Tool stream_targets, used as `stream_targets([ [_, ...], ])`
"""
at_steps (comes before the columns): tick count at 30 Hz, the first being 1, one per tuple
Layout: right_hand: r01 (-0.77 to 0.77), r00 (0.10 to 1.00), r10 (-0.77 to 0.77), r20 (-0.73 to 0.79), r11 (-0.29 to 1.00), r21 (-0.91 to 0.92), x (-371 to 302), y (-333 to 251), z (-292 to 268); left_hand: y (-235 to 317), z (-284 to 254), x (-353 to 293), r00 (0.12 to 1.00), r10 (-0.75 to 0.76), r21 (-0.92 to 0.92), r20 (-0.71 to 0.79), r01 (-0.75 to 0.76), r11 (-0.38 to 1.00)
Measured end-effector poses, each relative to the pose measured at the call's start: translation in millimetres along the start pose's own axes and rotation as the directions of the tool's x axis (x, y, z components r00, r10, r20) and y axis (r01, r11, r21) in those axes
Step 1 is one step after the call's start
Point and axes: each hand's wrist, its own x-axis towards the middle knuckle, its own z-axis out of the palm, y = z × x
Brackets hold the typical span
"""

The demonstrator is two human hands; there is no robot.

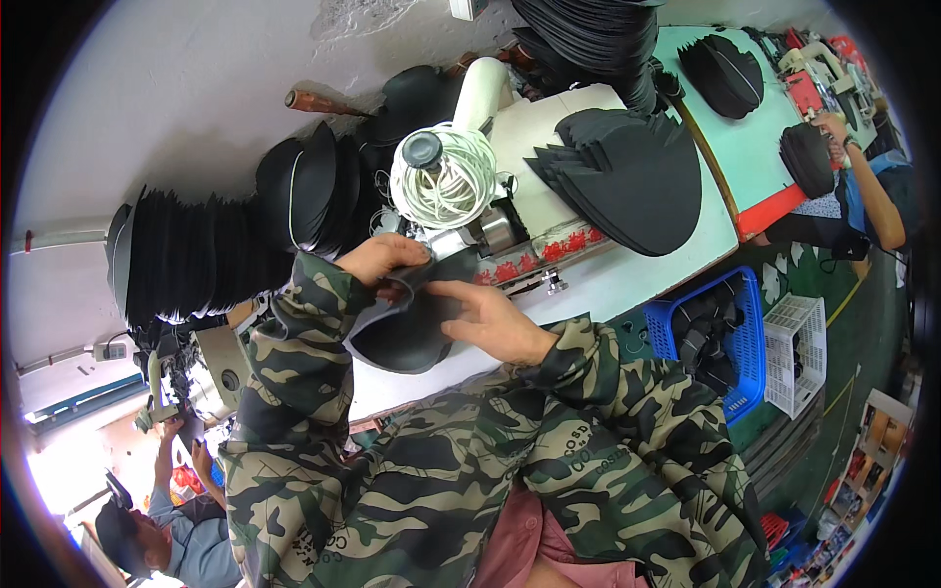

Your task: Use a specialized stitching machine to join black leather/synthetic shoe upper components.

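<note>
A curved black sheet piece (404, 340), smooth and bent into a hollow shape, lies at the front of a machine (502, 227). My left hand (382, 259) is closed on its far edge, close to the machine's metal head. My right hand (498, 323) grips its right side, with the index finger reaching toward the left hand and the thumb lower down. Part of the piece is hidden by my fingers and sleeve. A coil of white cable (446, 181) rests on top of the machine. To the right, a fanned stack of flat black pieces (637, 181) lies on the white table (627, 287).
Bundles of black pieces (196, 257) line the wall at left, and a tall stack (593, 49) stands behind. A blue basket (750, 338) and a white crate (796, 343) sit on the floor at right. Co-workers sit at far left (191, 539) and far right (877, 201).
</note>
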Motion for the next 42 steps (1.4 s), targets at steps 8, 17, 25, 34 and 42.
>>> stream_targets([
  [8, -0.030, 0.985, -0.074, -0.157, 0.817, -0.576, -27.9, -36.7, -60.4, -13.7, 65.0, 24.8, 0.947, 0.319, 0.242, -0.037, -0.301, 0.922],
  [17, -0.012, 0.741, -0.483, -0.466, 0.685, -0.729, -78.4, -81.2, -83.0, -1.1, 91.0, -13.2, 0.989, 0.151, 0.246, -0.003, -0.145, 0.958],
  [25, 0.009, 0.729, -0.525, -0.438, 0.648, -0.761, -45.8, -77.7, -67.0, 26.2, 91.1, 13.1, 0.899, 0.262, 0.459, -0.352, -0.078, 0.885],
  [34, -0.057, 0.279, -0.765, -0.581, 0.591, -0.805, -79.2, -168.7, -89.6, -62.9, 22.8, -8.5, 0.611, 0.630, 0.871, -0.480, 0.420, 0.256],
  [42, -0.132, 0.853, -0.355, -0.384, 0.564, -0.815, -67.4, -111.8, -96.2, -106.0, -5.4, -31.9, 0.750, 0.658, 0.987, -0.062, 0.142, -0.068],
])
